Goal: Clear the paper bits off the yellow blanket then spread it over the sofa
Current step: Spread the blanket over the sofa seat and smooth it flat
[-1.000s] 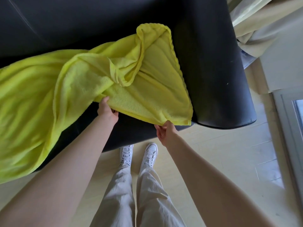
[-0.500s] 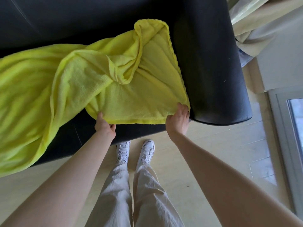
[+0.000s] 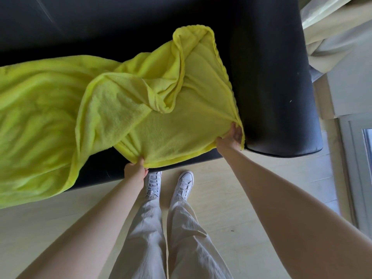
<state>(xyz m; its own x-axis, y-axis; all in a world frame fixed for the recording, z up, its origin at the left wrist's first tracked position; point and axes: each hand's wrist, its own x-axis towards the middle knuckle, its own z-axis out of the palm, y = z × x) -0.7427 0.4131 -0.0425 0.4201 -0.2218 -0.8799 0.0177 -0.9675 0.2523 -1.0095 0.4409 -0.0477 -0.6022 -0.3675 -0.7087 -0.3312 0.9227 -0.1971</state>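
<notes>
I have the yellow blanket by its near hem at centre frame — my left hand pinches the lower edge and my right hand grips the corner beside the sofa armrest, while the rest trails crumpled toward the left edge. I'd judge the main risk is that twisted fold in the middle — pulling unevenly would lock it in or drag the left end onto the floor

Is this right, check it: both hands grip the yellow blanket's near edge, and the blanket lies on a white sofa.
Not quite. The head view shows the left hand and right hand gripping the yellow blanket's near edge, but the sofa is black, not white.
</notes>
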